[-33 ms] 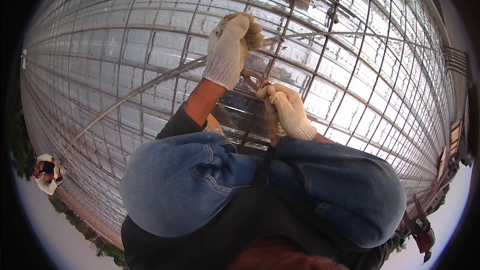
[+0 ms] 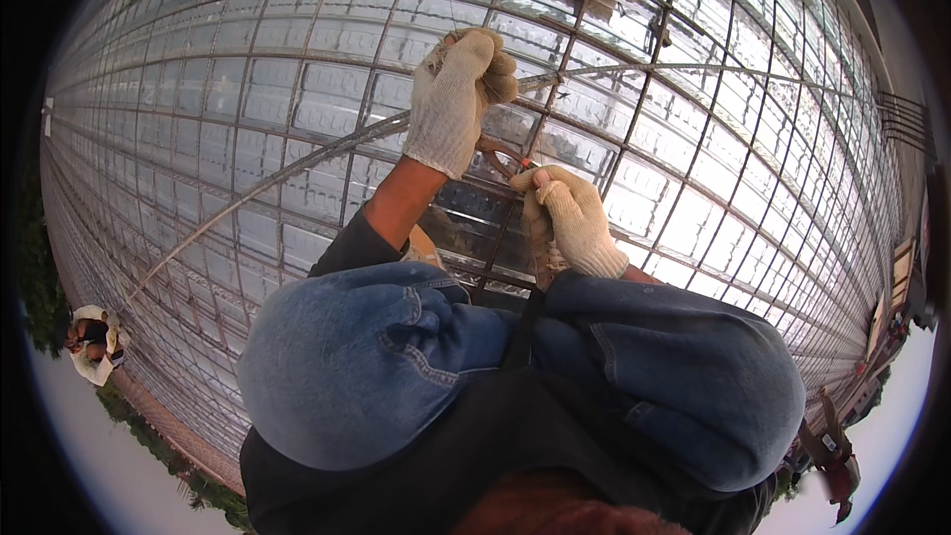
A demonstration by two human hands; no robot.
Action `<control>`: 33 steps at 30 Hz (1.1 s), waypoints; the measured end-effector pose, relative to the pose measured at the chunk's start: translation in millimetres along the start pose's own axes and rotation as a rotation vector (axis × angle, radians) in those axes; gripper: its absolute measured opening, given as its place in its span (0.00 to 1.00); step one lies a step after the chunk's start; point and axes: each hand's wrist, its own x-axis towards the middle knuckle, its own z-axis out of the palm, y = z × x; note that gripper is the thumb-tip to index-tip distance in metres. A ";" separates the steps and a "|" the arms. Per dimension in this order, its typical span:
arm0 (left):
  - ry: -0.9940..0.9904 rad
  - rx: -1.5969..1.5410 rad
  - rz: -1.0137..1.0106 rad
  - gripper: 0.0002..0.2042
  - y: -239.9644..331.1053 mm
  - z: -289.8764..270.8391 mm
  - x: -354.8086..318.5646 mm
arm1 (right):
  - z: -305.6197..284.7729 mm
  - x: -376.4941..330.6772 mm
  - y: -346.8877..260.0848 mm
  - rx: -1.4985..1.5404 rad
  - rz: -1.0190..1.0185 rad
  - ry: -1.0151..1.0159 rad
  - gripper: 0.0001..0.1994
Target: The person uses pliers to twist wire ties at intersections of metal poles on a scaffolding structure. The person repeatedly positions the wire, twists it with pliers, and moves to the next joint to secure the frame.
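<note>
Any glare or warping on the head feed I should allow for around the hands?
Head view: strong glare washes out the metal sheeting beside the right hand; in the same view, the bar grid bends toward the black rim; also in head view, the left hand and brown tool read clearly, but fine strands near the left fingers are too thin to trace.

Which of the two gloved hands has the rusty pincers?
The right hand, lower in the picture: it grips the pincers. The left hand is curled higher up, its grip away from them.
</note>
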 end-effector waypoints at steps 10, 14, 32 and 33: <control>-0.101 0.170 -0.268 0.16 -17.7 21.9 -45.3 | -30.9 22.6 -34.9 -0.356 -0.295 0.278 0.25; -0.266 0.198 -0.312 0.15 -27.9 28.4 -54.3 | -28.9 31.4 -48.8 -0.201 -0.249 0.207 0.27; -0.414 0.043 -0.504 0.21 -57.1 29.6 -72.6 | -34.1 35.1 -60.1 0.064 -0.268 0.156 0.24; -0.486 0.246 -0.373 0.21 -74.6 13.3 -73.6 | -27.7 39.6 -62.4 0.139 -0.263 0.178 0.23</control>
